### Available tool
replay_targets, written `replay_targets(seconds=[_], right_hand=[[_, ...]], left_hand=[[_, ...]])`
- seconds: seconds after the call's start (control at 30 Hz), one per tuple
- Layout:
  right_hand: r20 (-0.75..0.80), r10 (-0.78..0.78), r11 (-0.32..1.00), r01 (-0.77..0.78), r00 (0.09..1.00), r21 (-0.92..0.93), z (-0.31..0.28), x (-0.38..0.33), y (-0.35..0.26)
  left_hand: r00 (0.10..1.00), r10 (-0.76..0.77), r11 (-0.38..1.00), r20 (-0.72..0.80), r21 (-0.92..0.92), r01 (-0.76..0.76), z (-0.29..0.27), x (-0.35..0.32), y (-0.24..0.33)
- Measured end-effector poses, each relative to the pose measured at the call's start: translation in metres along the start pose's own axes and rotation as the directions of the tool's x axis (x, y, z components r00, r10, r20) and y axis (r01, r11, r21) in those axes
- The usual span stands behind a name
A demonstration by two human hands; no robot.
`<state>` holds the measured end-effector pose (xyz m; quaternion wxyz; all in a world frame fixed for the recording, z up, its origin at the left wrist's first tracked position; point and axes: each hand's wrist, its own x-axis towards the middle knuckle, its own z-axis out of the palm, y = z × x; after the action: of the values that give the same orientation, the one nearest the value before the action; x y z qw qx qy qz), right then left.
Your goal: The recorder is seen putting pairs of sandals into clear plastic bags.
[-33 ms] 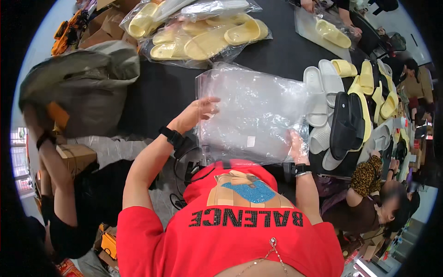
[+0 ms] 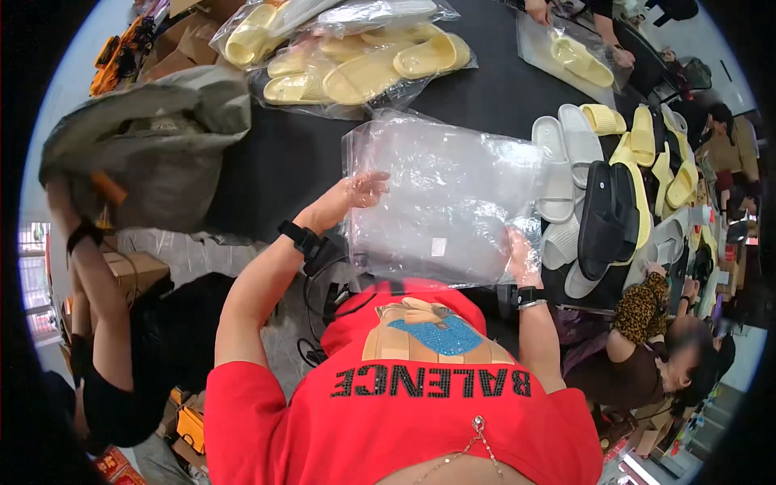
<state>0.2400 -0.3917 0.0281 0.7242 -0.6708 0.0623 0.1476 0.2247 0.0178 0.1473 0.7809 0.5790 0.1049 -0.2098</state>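
A loosely open left hand (image 2: 361, 192) touches crinkled, rectangular plastic bags (image 2: 449, 202). The right hand (image 2: 520, 259) touches too, grip unclear.

In front of me I see a black table (image 2: 287, 162). Lower, on my left, the floor (image 2: 208, 254) is grey. Farther left, a bright window (image 2: 35, 250) is near a pale wall (image 2: 74, 81).

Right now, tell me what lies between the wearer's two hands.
Clear plastic bags lie between the left hand and the right hand, as the head view shows.
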Motion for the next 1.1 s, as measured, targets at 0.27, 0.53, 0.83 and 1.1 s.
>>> replay_targets(seconds=[0.27,0.53,0.83,1.1], right_hand=[[-0.113,0.342,0.938,-0.346,0.933,-0.011,0.0,0.014,-0.023],[-0.037,0.378,0.899,-0.358,0.925,0.252,-0.004,0.014,-0.007],[0.073,0.342,0.937,-0.346,0.937,0.05,-0.009,0.005,0.005],[0.124,0.483,0.721,-0.474,0.867,0.505,-0.002,-0.02,-0.061]], left_hand=[[0.998,-0.059,0.872,-0.015,0.486,0.059,-0.027,0.005,-0.025],[0.972,-0.128,0.927,-0.195,-0.372,0.048,-0.049,-0.014,-0.003],[0.911,0.196,0.953,-0.363,0.291,-0.088,-0.032,0.03,-0.005],[0.823,0.315,0.77,-0.473,0.634,0.07,-0.045,0.068,-0.022]])
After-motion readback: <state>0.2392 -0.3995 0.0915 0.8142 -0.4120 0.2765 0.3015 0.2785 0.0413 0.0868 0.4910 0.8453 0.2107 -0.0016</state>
